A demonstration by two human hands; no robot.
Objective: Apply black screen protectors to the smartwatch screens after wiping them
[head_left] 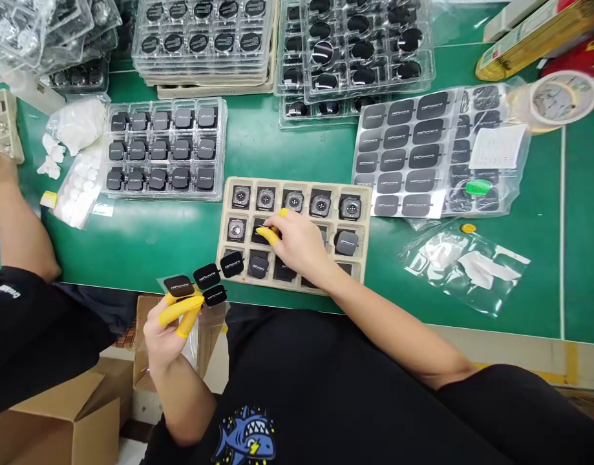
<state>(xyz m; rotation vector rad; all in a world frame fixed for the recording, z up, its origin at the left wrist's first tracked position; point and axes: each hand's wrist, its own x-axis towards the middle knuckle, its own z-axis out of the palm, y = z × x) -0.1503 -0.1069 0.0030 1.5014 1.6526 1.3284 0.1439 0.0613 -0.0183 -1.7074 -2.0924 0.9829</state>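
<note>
My left hand (173, 329), in yellow finger cots, pinches a clear sheet carrying several black rounded-square stickers (207, 276) with white lettering. The sheet is held off the table's front edge, by the left front corner of a beige compartment tray (297, 284). Over that tray's middle row is my right hand (299, 242), also with yellow finger cots. Its fingers are bent together at a dark square piece (258, 234) in one cell; what they grip is mostly hidden. Watch bodies with round sensor backs (293, 202) fill the far row. A dark sticker-faced piece (346, 243) sits at the right.
A clear tray of black-faced pieces (158, 150) lies left. Stacked clear trays (202, 45) stand behind. Sticker sheets (398, 155), a tape roll (563, 100) and a plastic bag (466, 265) are right. Another person's arm (22, 226) rests at the left. Cardboard boxes (59, 420) stand below.
</note>
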